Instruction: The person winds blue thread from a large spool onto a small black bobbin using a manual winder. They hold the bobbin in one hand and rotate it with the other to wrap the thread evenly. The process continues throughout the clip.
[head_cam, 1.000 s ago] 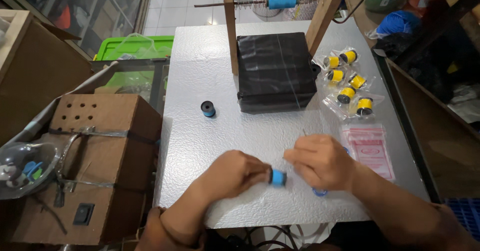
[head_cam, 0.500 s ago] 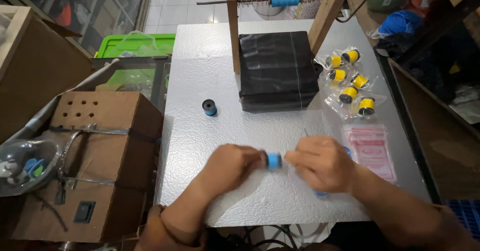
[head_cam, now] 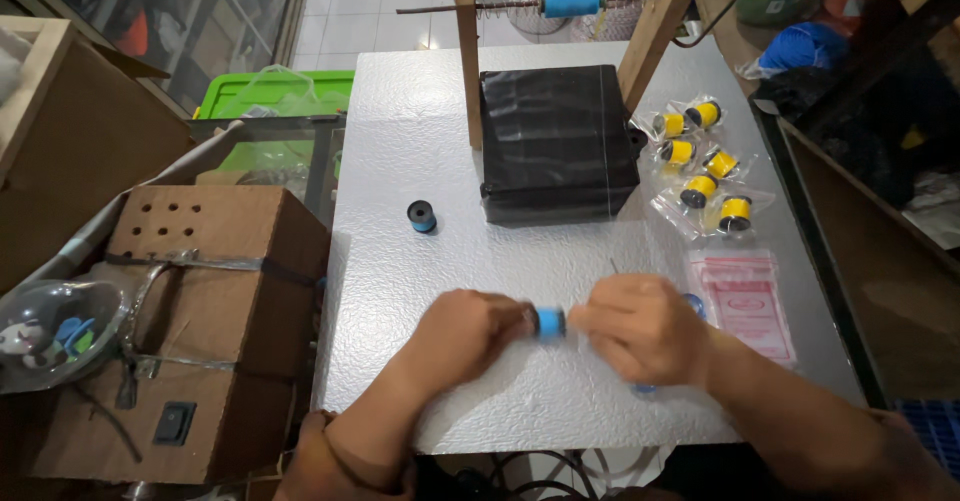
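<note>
Between both hands' fingers, touching them, sits the blue spool.

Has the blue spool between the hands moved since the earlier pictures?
Yes. The blue spool has shifted slightly away from the table's near edge, toward the black box.

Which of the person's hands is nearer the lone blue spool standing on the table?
Left. The left hand lies just below the lone blue spool; the right hand is farther off, to its lower right.
</note>
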